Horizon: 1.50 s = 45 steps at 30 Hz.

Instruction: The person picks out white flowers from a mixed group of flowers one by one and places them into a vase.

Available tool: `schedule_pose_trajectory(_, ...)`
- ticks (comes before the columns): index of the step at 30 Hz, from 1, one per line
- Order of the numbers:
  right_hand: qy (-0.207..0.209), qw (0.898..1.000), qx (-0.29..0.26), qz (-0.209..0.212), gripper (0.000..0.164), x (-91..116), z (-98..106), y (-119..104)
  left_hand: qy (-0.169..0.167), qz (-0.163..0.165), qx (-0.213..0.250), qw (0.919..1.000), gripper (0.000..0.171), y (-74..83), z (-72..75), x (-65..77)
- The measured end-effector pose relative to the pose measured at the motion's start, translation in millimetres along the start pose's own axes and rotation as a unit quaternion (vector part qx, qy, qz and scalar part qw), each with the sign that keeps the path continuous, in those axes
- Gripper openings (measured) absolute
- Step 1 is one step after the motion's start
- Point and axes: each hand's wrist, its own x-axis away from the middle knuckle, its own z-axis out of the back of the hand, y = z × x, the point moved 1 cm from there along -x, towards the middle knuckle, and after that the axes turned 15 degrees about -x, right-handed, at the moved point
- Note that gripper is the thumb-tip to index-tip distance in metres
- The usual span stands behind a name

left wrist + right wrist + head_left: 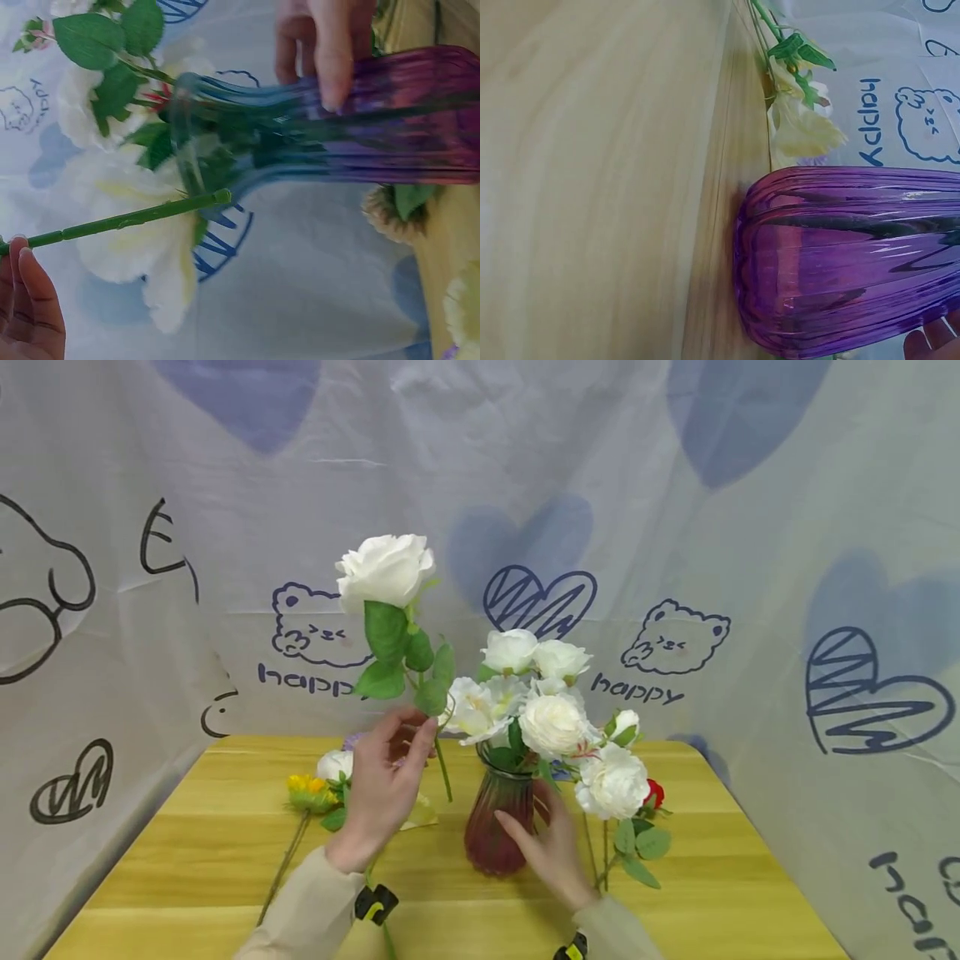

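My left hand [386,781] pinches the green stem [142,217] of a white rose [386,572], held upright in the air left of the vase. The bloom is above the hand, with green leaves just below it. The stem's cut end [223,196] hangs free beside the vase's rim in the left wrist view. A ribbed glass vase [495,839], bluish at the neck and purple-red below, stands on the table. My right hand [557,847] grips its right side, thumb in front. Several white flowers [553,724] fill the vase, their stems visible through the glass.
On the wooden table [675,902], left of the vase, lie a yellow flower [309,792] and a white one [334,766]. A red flower [655,793] is at the right, near green leaves [637,852]. A printed white cloth [360,468] surrounds the table's back and sides.
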Motion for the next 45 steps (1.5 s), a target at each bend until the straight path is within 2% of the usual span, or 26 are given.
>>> schedule_pose_trajectory(8,0.003,1.000,-0.002,-0.011,0.055,-2.9,0.7,1.5,0.010,-0.047,0.023,0.9986,0.004,15.7,-11.8,-11.7)
schedule_pose_trajectory(15,0.003,1.000,0.013,-0.001,0.049,-2.9,1.5,1.6,0.016,-0.057,0.018,0.9981,0.017,28.7,-18.9,-17.7)
schedule_pose_trajectory(21,0.000,1.000,0.015,0.025,0.046,-3.1,1.8,2.5,0.024,-0.077,0.016,0.9966,0.025,36.4,-27.6,-22.8)
schedule_pose_trajectory(27,-0.007,0.999,0.026,0.046,0.042,-3.6,1.7,1.0,0.006,-0.071,0.010,0.9974,0.023,39.2,-35.6,-25.7)
schedule_pose_trajectory(31,-0.008,0.998,0.029,0.053,0.042,-3.7,2.2,2.2,-0.003,-0.072,-0.002,0.9974,0.019,40.1,-39.7,-26.7)
schedule_pose_trajectory(37,-0.016,0.998,0.032,0.055,0.042,-4.8,3.2,4.1,-0.013,-0.093,-0.042,0.9947,0.008,35.6,-47.6,-23.1)
schedule_pose_trajectory(45,-0.020,0.998,0.045,0.047,0.049,-5.1,3.2,1.6,-0.017,-0.143,-0.099,0.9847,0.007,29.6,-53.8,-13.7)
